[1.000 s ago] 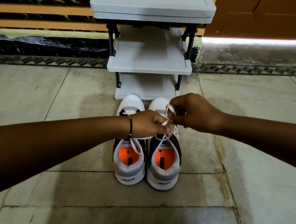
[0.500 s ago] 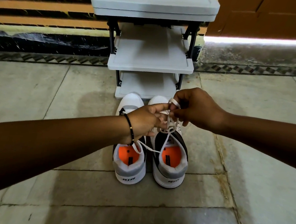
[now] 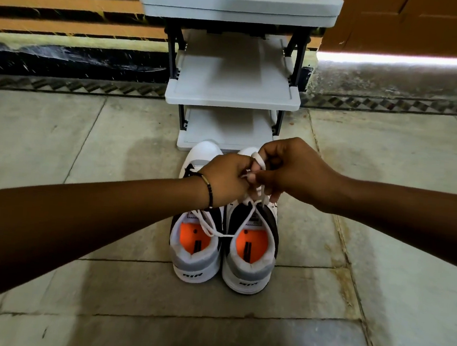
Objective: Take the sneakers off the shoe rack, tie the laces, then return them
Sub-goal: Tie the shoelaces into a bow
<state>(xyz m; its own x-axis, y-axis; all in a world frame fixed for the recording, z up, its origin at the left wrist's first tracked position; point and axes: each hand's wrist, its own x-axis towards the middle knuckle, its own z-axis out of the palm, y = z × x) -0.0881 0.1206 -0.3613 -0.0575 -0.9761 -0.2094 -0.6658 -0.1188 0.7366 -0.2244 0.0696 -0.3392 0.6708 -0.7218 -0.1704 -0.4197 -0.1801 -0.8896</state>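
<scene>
Head view: the left sneaker (image 3: 197, 242) stands on the floor (image 3: 58, 134), heel toward the person, its lace (image 3: 205, 223) lying loose over the orange insole, likely waiting its turn. The left hand (image 3: 226, 181) pinches the right shoe's lace (image 3: 251, 217) tight, probably to keep tension. The right sneaker (image 3: 250, 255) sits just beside its mate. The right hand (image 3: 291, 170) holds a loop of that lace hooked over a finger, apparently forming the bow. The shoe rack (image 3: 232, 95) stands just beyond the toes, handy for the return.
</scene>
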